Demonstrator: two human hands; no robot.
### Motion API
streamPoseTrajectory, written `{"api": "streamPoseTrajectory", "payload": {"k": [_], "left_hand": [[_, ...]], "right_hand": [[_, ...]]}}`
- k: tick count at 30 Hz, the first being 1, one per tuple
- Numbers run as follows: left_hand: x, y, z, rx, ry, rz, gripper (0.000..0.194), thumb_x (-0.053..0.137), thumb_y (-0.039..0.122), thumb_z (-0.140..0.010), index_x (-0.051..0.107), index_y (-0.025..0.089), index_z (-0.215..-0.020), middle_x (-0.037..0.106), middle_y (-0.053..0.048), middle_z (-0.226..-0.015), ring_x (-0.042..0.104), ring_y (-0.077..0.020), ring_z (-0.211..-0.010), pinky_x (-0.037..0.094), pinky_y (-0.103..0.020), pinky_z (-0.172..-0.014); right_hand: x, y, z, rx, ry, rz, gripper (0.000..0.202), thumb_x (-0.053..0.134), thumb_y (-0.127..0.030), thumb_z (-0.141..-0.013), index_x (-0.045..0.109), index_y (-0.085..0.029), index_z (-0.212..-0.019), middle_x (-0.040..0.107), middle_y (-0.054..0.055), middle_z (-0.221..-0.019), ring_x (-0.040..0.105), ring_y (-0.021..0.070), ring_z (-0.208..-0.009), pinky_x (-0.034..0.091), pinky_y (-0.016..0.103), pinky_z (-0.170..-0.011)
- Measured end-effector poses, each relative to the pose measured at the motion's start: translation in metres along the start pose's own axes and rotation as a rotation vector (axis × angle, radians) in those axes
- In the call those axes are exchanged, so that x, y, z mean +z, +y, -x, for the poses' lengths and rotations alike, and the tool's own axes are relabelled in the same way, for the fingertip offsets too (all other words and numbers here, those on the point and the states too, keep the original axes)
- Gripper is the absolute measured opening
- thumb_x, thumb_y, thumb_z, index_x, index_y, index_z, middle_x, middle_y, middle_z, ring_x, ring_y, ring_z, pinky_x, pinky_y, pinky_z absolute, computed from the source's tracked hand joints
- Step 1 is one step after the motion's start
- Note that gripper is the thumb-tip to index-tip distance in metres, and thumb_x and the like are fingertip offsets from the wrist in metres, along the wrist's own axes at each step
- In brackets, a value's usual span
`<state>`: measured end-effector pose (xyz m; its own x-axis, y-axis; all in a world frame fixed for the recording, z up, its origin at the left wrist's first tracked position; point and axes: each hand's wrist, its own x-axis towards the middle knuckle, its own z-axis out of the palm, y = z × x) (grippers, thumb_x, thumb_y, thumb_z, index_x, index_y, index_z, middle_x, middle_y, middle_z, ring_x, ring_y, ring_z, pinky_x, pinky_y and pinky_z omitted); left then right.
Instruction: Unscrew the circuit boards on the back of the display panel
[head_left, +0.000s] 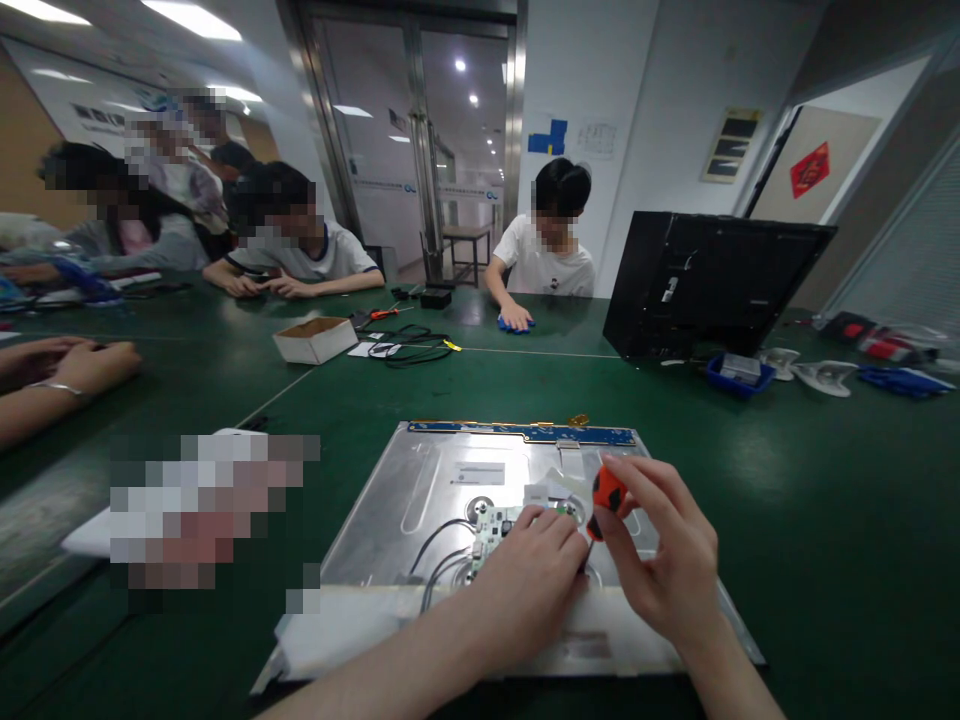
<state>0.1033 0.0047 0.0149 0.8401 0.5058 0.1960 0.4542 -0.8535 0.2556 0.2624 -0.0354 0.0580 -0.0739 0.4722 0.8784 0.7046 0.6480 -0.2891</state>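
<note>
My right hand (664,555) is closed on the orange and black handle of a screwdriver (609,490), whose shaft points down toward the panel. Beside it, my left hand (536,570) lies over a green circuit board (491,528), its fingers curled near the screwdriver's shaft. Whether those fingers grip anything is hidden. Both hands are above a silver metal display panel (379,510) lying flat on the table. A blue circuit strip (517,433) runs along its far edge. Black cables (439,560) lead out from the green board's left side.
The green table (840,560) carries a white open box (315,340), a coiled black cable (416,345) and a blue tray (739,375). A black monitor (720,285) stands at the back right. Several people sit around; another person's hands (75,375) rest at the left.
</note>
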Motion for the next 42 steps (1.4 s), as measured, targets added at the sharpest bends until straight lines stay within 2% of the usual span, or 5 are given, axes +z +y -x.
{"api": "streamPoseTrajectory", "payload": {"k": [9, 21, 26, 35, 42], "left_hand": [[-0.0008, 0.0012, 0.0000, -0.007, 0.009, -0.008, 0.018, 0.055, 0.018, -0.097, 0.057, 0.017, -0.115, 0.067, -0.010, -0.116, 0.062, -0.0277, -0.108, 0.042, -0.047, -0.105], [-0.0014, -0.0003, -0.0007, 0.012, -0.010, 0.028, 0.023, 0.055, 0.017, -0.097, 0.056, 0.016, -0.119, 0.066, -0.011, -0.120, 0.060, -0.0279, -0.114, 0.040, -0.047, -0.106], [-0.0018, 0.0000, -0.0009, 0.007, -0.011, 0.014, 0.018, 0.057, 0.019, -0.097, 0.058, 0.017, -0.115, 0.065, -0.010, -0.118, 0.059, -0.0277, -0.112, 0.041, -0.046, -0.104], [-0.0001, -0.0005, -0.0004, 0.012, 0.004, -0.030, 0.013, 0.056, 0.016, -0.096, 0.058, 0.017, -0.109, 0.067, -0.009, -0.111, 0.062, -0.0262, -0.105, 0.042, -0.045, -0.103], [0.0029, -0.0017, -0.0001, 0.025, 0.024, 0.002, 0.020, 0.053, 0.020, -0.099, 0.056, 0.019, -0.118, 0.065, -0.010, -0.116, 0.060, -0.0273, -0.113, 0.041, -0.046, -0.104]], "right_hand": [[0.0017, 0.0048, 0.0064, 0.017, 0.039, 0.002, 0.039, 0.064, -0.016, -0.090, 0.054, -0.019, -0.128, 0.068, 0.008, -0.106, 0.066, 0.0167, -0.083, 0.057, 0.028, -0.066], [0.0031, 0.0038, 0.0030, 0.007, 0.043, -0.001, 0.039, 0.064, -0.011, -0.090, 0.056, -0.020, -0.127, 0.063, 0.007, -0.107, 0.064, 0.0180, -0.092, 0.057, 0.026, -0.066], [0.0014, 0.0004, 0.0007, 0.010, 0.067, 0.031, 0.038, 0.061, -0.011, -0.092, 0.059, -0.022, -0.128, 0.057, 0.007, -0.114, 0.062, 0.0134, -0.080, 0.058, 0.027, -0.067], [0.0003, 0.0022, 0.0049, 0.040, 0.010, 0.006, 0.043, 0.057, -0.014, -0.093, 0.053, -0.018, -0.135, 0.062, 0.011, -0.118, 0.063, 0.0144, -0.078, 0.057, 0.028, -0.063], [0.0014, 0.0031, 0.0034, 0.014, 0.056, 0.016, 0.042, 0.063, -0.013, -0.090, 0.055, -0.021, -0.130, 0.061, 0.009, -0.113, 0.063, 0.0193, -0.094, 0.058, 0.027, -0.065]]}}
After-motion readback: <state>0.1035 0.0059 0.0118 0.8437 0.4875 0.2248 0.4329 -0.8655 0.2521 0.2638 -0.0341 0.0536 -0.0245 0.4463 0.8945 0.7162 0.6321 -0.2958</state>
